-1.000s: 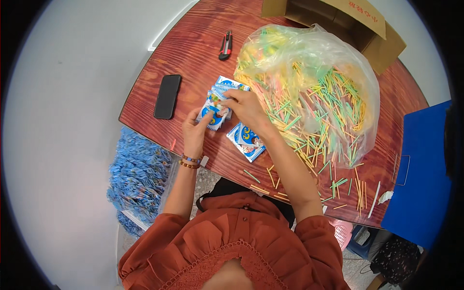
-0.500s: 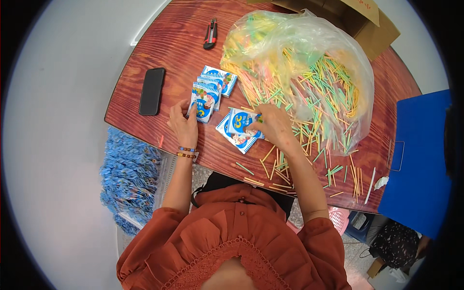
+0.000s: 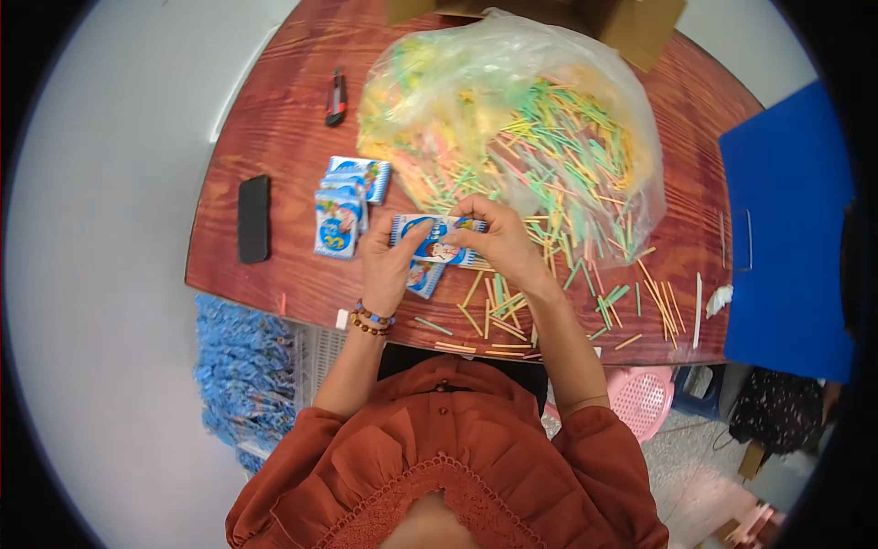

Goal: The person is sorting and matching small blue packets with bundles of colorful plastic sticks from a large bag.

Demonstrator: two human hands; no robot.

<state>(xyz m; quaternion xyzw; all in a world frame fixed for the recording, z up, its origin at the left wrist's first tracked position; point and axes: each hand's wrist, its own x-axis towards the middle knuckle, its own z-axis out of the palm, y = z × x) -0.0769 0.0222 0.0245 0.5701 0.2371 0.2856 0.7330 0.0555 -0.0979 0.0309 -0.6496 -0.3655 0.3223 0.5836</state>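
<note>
A small blue-and-white packet [image 3: 437,249] is stretched sideways between my two hands, above the table's near middle. My left hand [image 3: 390,261] grips its left end with the thumb on top; two beaded bracelets circle that wrist. Closed on the packet's right end, my right hand [image 3: 503,240] pinches it between thumb and fingers. Beneath lies another packet [image 3: 423,278], partly covered by the held one. Left of my left hand, several similar packets [image 3: 337,229] overlap in a row on the wood. Thin pastel sticks [image 3: 503,306] are strewn near my right forearm.
A big clear plastic bag [image 3: 430,73] full of pastel sticks fills the table's far middle. A black phone [image 3: 254,220] and a box cutter [image 3: 337,99] lie at left. A cardboard box [image 3: 645,32] stands behind, a blue panel [image 3: 786,247] at right. Blue wrappers [image 3: 242,366] are heaped below left.
My left hand has left the row of packets and moved right to take the held packet's left end. My right hand has lifted that packet off the one below. The view has shifted.
</note>
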